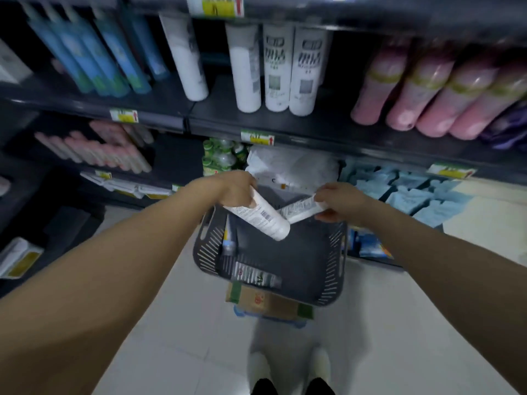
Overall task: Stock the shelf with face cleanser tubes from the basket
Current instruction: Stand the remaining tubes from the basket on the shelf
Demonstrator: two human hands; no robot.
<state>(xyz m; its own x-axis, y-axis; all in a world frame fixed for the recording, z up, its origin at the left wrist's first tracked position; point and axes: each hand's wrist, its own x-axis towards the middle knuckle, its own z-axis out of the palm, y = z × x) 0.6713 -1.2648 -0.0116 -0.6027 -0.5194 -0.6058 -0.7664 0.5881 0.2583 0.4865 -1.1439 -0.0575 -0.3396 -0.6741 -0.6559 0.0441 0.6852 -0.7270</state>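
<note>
The left hand [236, 189] grips a white cleanser tube [259, 220] by its upper end. The right hand [339, 201] pinches a second tube [299, 210], and the two cross just above the dark basket [339, 252] beneath both hands. It seems best to separate them first, then stand each beside the white tubes [302, 72] on the shelf [285, 124] up ahead of the hands, labels outward

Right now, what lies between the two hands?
Head view: left hand and right hand each grip a tube; left tube and right tube overlap above the basket.
</note>
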